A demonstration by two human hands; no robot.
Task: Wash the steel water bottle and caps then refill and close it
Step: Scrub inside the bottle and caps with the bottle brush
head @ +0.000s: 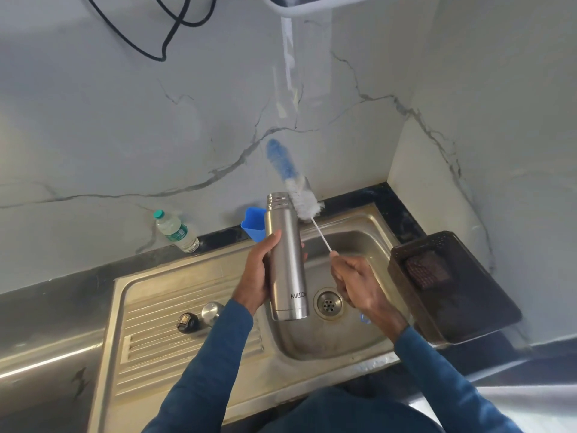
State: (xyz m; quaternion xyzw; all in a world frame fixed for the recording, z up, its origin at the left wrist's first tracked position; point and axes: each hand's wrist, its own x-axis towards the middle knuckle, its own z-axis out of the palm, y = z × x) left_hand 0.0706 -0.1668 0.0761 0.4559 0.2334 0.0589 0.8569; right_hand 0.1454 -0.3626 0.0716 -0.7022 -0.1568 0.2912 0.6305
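My left hand (260, 273) grips the steel water bottle (286, 260) round its middle, upright and uncapped over the sink basin (349, 335). My right hand (359, 281) holds the thin white handle of a bottle brush (292, 179). The brush's blue and white bristle head is outside the bottle, just above and to the right of its open mouth. Two caps lie on the drainboard to the left: a black inner cap (186, 321) and a steel outer cap (212, 311).
A small plastic water bottle (176, 231) and a blue plastic cup (253, 225) stand on the dark counter by the marble wall. A dark tray (487, 310) with a scrub pad (426, 270) sits right of the sink. The drain (328, 304) is open.
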